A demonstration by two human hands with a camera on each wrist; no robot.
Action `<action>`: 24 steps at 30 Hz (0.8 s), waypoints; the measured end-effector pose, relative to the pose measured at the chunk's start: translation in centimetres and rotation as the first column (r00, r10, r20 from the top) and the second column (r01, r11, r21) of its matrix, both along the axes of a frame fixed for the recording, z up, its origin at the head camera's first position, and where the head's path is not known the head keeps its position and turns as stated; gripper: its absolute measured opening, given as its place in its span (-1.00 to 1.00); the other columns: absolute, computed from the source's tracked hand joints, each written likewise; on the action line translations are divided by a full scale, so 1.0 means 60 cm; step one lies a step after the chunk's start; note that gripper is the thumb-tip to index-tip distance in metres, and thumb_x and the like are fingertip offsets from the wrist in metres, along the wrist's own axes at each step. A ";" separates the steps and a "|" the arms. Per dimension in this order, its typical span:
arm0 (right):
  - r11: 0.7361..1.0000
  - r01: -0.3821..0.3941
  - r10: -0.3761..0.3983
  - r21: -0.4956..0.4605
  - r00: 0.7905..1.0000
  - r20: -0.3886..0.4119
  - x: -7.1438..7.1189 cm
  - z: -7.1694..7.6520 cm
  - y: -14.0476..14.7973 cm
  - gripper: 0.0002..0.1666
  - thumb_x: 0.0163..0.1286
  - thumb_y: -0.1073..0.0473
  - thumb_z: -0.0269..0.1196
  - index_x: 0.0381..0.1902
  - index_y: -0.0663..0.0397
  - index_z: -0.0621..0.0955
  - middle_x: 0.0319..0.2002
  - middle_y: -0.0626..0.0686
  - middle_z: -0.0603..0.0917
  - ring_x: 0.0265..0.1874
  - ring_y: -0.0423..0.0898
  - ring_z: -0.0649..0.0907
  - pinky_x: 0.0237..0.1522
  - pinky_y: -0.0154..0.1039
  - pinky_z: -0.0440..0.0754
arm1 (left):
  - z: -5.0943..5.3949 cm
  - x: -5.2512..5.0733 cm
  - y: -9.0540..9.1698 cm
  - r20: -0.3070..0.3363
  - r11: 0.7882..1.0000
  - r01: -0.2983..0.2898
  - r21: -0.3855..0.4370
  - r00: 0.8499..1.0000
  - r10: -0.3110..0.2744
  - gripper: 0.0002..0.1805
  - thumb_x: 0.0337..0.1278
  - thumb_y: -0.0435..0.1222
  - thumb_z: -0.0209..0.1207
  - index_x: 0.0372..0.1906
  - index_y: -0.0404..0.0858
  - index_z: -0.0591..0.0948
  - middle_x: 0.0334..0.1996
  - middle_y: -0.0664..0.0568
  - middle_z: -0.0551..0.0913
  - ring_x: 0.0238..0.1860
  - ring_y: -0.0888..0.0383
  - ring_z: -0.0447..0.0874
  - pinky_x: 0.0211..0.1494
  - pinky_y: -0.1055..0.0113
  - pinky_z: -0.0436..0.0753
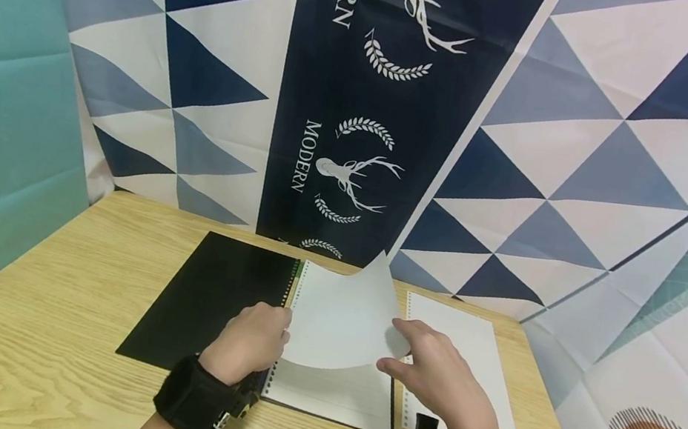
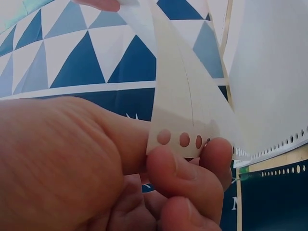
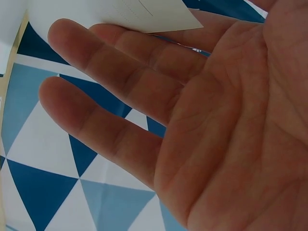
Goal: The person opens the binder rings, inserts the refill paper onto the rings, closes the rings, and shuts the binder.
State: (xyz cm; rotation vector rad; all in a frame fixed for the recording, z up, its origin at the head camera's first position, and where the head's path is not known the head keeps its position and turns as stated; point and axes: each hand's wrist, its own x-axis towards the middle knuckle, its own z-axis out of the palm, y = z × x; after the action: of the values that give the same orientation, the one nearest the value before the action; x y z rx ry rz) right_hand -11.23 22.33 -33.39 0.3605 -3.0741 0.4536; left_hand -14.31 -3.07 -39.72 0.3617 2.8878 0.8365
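My left hand [image 1: 253,339] pinches a loose white sheet of paper [image 1: 337,322] by its hole-punched edge; thumb and fingertips meet near a corner in the left wrist view. The sheet bows upward, its far right corner raised, above an open notebook with a black cover [image 1: 217,292]. Lined punched pages [image 1: 332,396] lie on the notebook's right half. At the sheet's right edge is my right hand [image 1: 438,364]. Its fingers [image 3: 115,86] are extended in the right wrist view, with the sheet's corner lying against them; the thumb is mostly out of that view.
Right of the notebook, more white punched paper [image 1: 473,340] lies on the wooden table [image 1: 33,300], partly beneath my right forearm. A patterned cloth [image 1: 222,45] hangs behind the table, and a teal cloth [image 1: 0,85] hangs at its left.
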 end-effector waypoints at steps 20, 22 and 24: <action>1.000 0.011 -0.010 -0.018 1.000 0.026 -0.002 -0.002 0.000 -0.28 0.20 0.10 0.50 0.28 0.26 0.57 0.25 0.23 0.63 -0.03 0.01 0.73 0.03 0.02 0.68 | -0.008 -0.005 0.003 -0.006 1.000 0.016 -0.025 1.000 -0.017 -0.84 0.34 -0.36 0.22 -0.11 -0.38 0.69 -0.41 -0.07 0.64 -0.53 0.09 0.51 -0.49 0.31 0.42; 1.000 0.010 -0.009 -0.016 1.000 0.026 -0.003 -0.002 0.001 -0.28 0.20 0.10 0.49 0.27 0.26 0.57 0.24 0.23 0.64 -0.02 0.02 0.73 0.03 0.03 0.68 | -0.008 -0.005 0.004 -0.004 0.999 0.020 -0.030 1.000 -0.020 -0.84 0.34 -0.36 0.22 -0.11 -0.38 0.69 -0.42 -0.06 0.63 -0.53 0.09 0.51 -0.50 0.31 0.42; 1.000 0.008 -0.008 -0.018 1.000 0.024 -0.004 -0.002 0.001 -0.29 0.21 0.10 0.49 0.27 0.26 0.57 0.23 0.23 0.64 -0.05 0.00 0.73 0.01 0.01 0.68 | -0.008 -0.005 0.004 -0.005 0.999 0.021 -0.037 1.000 -0.021 -0.84 0.34 -0.35 0.23 -0.11 -0.37 0.69 -0.42 -0.06 0.63 -0.52 0.09 0.51 -0.49 0.30 0.42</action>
State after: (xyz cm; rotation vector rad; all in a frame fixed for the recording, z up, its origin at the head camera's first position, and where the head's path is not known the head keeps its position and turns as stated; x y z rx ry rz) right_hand -11.45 22.40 -33.53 0.3444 -3.0914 0.4881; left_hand -14.60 -2.86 -40.22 0.3911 2.8951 0.7788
